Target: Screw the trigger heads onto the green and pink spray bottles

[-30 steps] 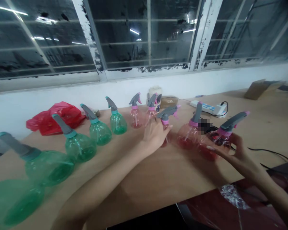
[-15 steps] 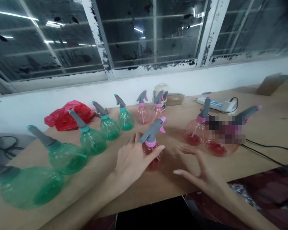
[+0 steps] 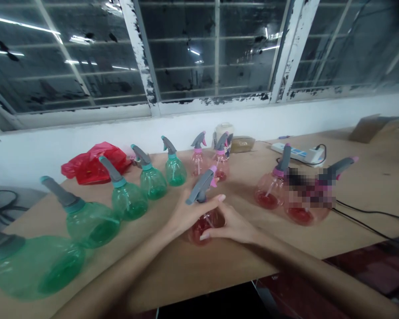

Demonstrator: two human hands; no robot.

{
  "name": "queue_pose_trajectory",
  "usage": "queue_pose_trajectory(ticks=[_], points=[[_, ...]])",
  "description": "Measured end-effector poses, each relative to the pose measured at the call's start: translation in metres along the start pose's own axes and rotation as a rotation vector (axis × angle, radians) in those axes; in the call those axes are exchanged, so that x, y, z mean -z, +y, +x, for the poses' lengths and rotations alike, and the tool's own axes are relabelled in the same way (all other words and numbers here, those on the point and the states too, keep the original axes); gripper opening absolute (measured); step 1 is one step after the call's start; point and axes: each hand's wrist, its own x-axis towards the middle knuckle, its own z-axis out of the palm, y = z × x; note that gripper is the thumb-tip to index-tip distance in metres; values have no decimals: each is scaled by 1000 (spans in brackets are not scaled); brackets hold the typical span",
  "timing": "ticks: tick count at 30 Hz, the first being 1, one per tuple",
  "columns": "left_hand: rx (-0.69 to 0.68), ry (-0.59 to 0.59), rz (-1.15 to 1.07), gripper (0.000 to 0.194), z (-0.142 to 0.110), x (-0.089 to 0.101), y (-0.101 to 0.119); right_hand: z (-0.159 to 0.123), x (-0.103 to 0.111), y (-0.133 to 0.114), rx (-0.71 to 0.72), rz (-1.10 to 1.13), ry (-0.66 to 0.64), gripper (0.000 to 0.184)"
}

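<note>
A pink spray bottle [image 3: 199, 228] with a grey trigger head stands on the table in front of me. My left hand [image 3: 186, 212] wraps round its upper part and neck from the left, thumb across the front. Lower down, my right hand [image 3: 234, 226] grips its body from the right, thumb over the front. To the right stand a pink spray bottle [image 3: 267, 190] and another pink spray bottle [image 3: 301, 212], partly blurred out. Behind are two more, one a pink spray bottle [image 3: 197, 164]. Several green spray bottles, such as the nearest [image 3: 36, 266], form a row on the left.
A red plastic bag [image 3: 93, 164] lies at the back left. Along the wall are a patterned container [image 3: 219, 133], a brown packet [image 3: 242, 144] and a white power strip [image 3: 299, 153] with a black cable. A cardboard box [image 3: 369, 128] sits far right. The table's front edge is near me.
My left hand brought a pink spray bottle from the row nearer to me. My right hand let go of the rightmost pink bottle, moved left and closed on the near one.
</note>
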Motion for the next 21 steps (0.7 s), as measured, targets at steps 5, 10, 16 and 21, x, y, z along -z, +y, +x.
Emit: queue_pose_trajectory(ticks=[5,10,16,21], points=[[-149,-11,-81,31,12,1,-1,9,9,8,40,92,-143,69],[-165,19,-96,27,19,-1,-6,17,17,14,47,98,-169,81],[-148,95,-51,25,20,0,-11,24,41,46,-77,78,-262,90],[-175,135,-19,16,21,2,-7,32,42,78,-263,394,-63,52]])
